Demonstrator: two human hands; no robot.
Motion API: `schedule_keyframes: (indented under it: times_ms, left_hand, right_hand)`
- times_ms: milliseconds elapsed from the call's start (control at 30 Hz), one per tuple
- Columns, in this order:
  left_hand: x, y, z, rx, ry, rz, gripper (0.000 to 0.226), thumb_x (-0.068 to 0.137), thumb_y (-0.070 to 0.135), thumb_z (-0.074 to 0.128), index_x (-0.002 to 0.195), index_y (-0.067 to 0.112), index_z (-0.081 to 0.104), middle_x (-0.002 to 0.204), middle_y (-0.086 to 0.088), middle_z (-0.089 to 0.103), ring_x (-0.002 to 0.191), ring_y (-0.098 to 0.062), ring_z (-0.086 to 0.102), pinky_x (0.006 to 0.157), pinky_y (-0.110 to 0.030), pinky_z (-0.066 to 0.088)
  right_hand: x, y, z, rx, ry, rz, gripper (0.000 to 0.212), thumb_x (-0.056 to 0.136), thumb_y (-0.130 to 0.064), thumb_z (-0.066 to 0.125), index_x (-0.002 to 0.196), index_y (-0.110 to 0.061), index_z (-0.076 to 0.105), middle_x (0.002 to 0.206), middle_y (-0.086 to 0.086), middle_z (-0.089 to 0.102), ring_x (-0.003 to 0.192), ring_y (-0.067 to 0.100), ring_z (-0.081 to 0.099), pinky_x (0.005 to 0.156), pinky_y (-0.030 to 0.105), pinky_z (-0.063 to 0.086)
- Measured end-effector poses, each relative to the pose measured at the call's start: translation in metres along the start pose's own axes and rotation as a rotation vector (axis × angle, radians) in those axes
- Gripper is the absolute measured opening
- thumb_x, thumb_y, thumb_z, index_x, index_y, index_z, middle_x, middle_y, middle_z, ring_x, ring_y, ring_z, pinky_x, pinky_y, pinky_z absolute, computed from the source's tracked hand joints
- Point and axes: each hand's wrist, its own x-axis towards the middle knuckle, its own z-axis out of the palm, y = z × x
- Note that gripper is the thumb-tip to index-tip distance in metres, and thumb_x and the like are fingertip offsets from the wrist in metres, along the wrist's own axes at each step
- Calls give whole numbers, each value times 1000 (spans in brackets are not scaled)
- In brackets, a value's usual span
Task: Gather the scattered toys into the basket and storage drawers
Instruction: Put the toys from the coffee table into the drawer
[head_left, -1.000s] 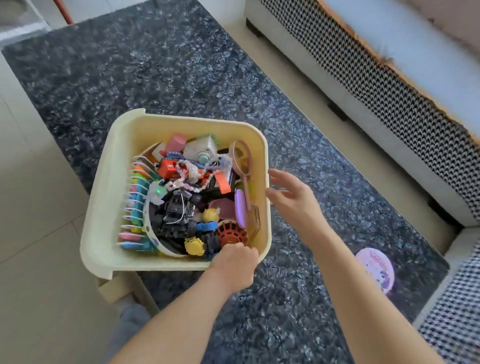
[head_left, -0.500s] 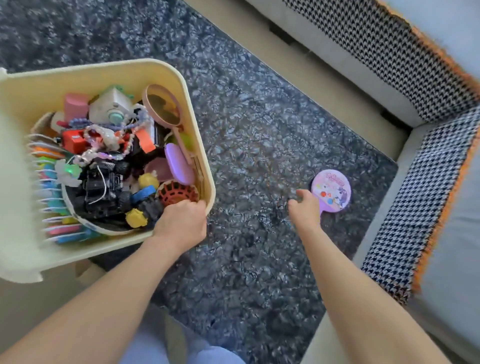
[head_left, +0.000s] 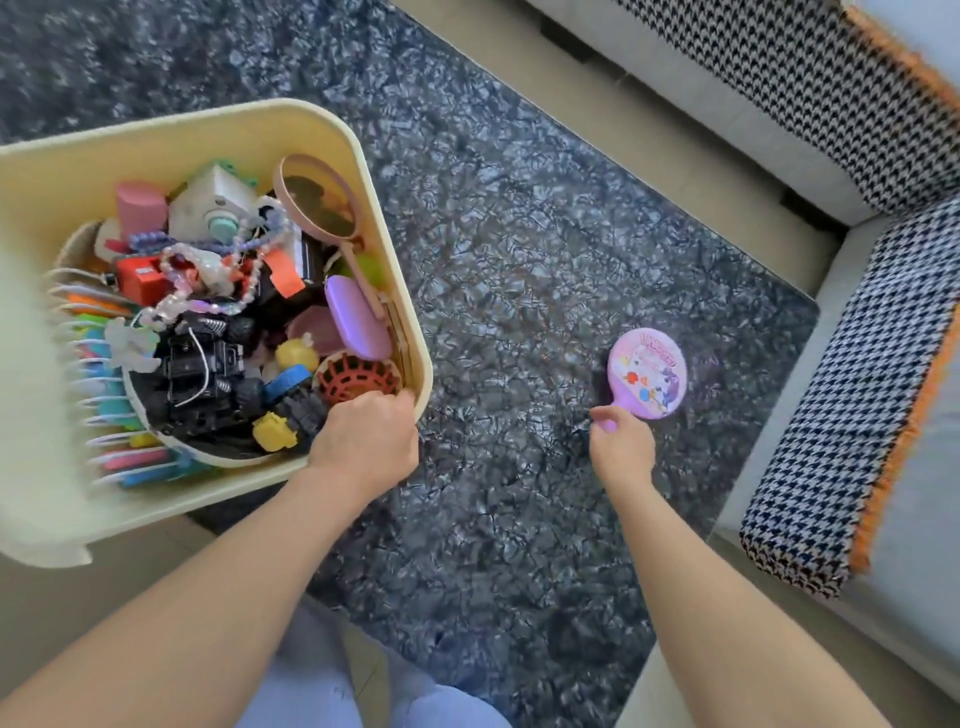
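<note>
A pale yellow basket (head_left: 332, 130) full of toys is at the left, above the dark patterned rug (head_left: 519, 260). My left hand (head_left: 363, 441) grips its near right rim. Inside lie a black toy truck (head_left: 208, 369), a pink magnifying glass (head_left: 322, 202), a purple case (head_left: 356, 325), a red basket-shaped toy (head_left: 358, 376) and beads. To the right a round pink-purple toy mirror (head_left: 649, 371) with cartoon print lies on the rug. My right hand (head_left: 621, 447) pinches its short handle at the near end.
A sofa with a black-and-white houndstooth cover (head_left: 831, 104) runs along the top right, and a second section (head_left: 857, 405) with orange fringe stands at the right. Beige floor (head_left: 623, 135) shows between rug and sofa. My knees (head_left: 374, 696) are at the bottom.
My right hand moved from beside the basket to the toy mirror and now pinches its handle. The view swung right. My left hand kept its grip on the basket rim.
</note>
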Motion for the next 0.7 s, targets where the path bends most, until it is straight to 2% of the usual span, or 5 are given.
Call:
schedule_keyframes:
  times_ms: [167,333,400,500,700]
  left_hand:
    - [-2,-2,-1,22,-3,9,18,90,17,42,103,9,52,100,-10,64,92,-29,61,72,-38,47]
    - [-8,-15,-6,-157,-79,80,31,94,37,45,103,8,49,104,-11,60,98,-31,57,71,-36,39]
    - [-20,-24,-8,-413,-64,88,34,92,39,47,111,11,49,110,-9,59,104,-29,55,77,-36,41]
    - [-49,-47,-19,-603,158,80,39,93,25,50,129,13,49,129,-4,55,120,-22,49,97,-33,38]
    - [-100,-148,-39,-500,383,-71,37,88,5,53,125,7,55,123,-9,58,119,-25,50,99,-35,39]
  right_hand:
    - [-59,-28,1,425,55,-149,15,86,-12,62,92,-25,67,99,7,64,80,12,57,68,17,44]
    - [-142,-64,-18,658,137,-393,30,82,-4,67,86,-34,65,85,-1,57,68,0,51,70,13,44]
    - [-173,-79,-26,659,145,-530,31,81,-2,68,88,-32,65,83,-4,56,69,0,52,68,9,43]
    - [-204,-98,-23,533,116,-702,33,79,3,68,91,-27,67,85,-4,56,75,3,55,67,11,44]
    - [-254,-165,15,376,-71,-792,22,82,0,66,96,-17,72,86,-6,51,79,-6,56,71,8,43]
